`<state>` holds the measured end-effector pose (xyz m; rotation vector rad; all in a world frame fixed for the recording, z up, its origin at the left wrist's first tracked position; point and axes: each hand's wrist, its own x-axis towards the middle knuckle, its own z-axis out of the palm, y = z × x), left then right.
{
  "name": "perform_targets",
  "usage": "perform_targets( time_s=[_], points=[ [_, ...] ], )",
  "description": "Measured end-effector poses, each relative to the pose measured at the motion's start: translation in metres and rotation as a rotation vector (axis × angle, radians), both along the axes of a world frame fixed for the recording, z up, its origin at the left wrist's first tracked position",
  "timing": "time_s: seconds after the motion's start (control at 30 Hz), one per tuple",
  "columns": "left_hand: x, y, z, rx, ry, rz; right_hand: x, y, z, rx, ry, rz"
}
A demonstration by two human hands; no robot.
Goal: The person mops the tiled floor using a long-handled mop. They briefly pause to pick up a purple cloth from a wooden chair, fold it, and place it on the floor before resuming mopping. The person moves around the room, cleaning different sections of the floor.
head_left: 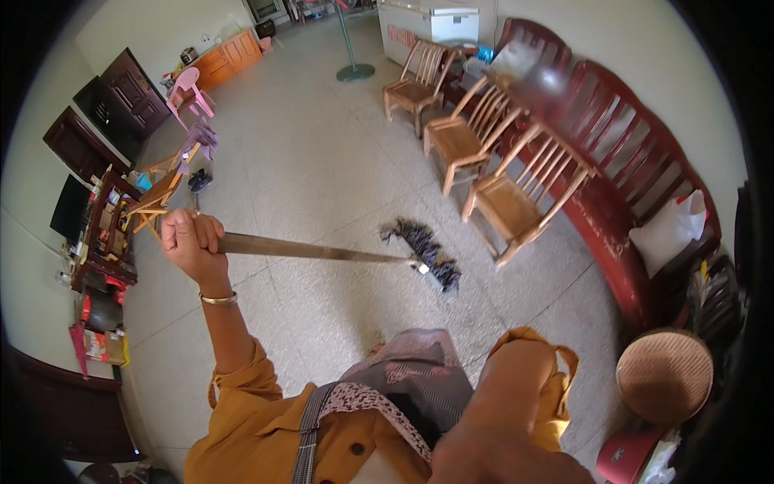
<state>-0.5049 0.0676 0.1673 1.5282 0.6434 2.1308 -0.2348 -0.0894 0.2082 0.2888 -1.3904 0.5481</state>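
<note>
Nearest, the right hand point(508, 460) is bent up to the lower edge; its fingers do not show, so one cannot tell whether it grips anything. The left hand point(192, 240), out to the left, is closed around the upper end of the mop point(322, 252). The handle slants away to the dark, stringy head point(431, 250), which rests on the floor point(322, 185) ahead of the person. The handle looks stiff, smooth and fairly light, and could turn in a loose grip; the strands seem soft and limp, probably heavier if wet. Nothing about it looks fragile. The shaft is the place to hold, ideally with a second grip lower down. Beyond stand wooden chairs point(508, 211), then a fan stand point(355, 73).
</note>
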Motion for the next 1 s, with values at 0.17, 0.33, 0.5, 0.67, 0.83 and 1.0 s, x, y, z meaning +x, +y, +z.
perform_targets(
  time_s=[0.17,0.33,0.5,0.67,0.83,1.0],
  points=[
    [0.008,-0.012,0.003,-0.005,0.018,0.034,0.001,-0.017,0.005,-0.044,0.005,-0.02],
    [0.001,-0.023,-0.005,-0.095,0.004,0.105,0.004,-0.033,0.009,-0.063,0.022,0.002],
    [-0.034,-0.033,-0.009,-0.049,-0.031,0.184,0.0,-0.036,-0.001,-0.064,0.035,0.078],
    [-0.035,-0.022,-0.016,-0.02,-0.097,0.115,-0.001,-0.04,-0.014,-0.049,0.017,0.092],
    [-0.034,-0.032,-0.021,-0.041,-0.053,0.135,0.004,-0.039,-0.026,-0.092,0.058,0.109],
    [-0.03,-0.036,-0.027,-0.044,-0.043,0.12,0.0,-0.042,-0.013,-0.142,0.082,0.062]
  ],
)
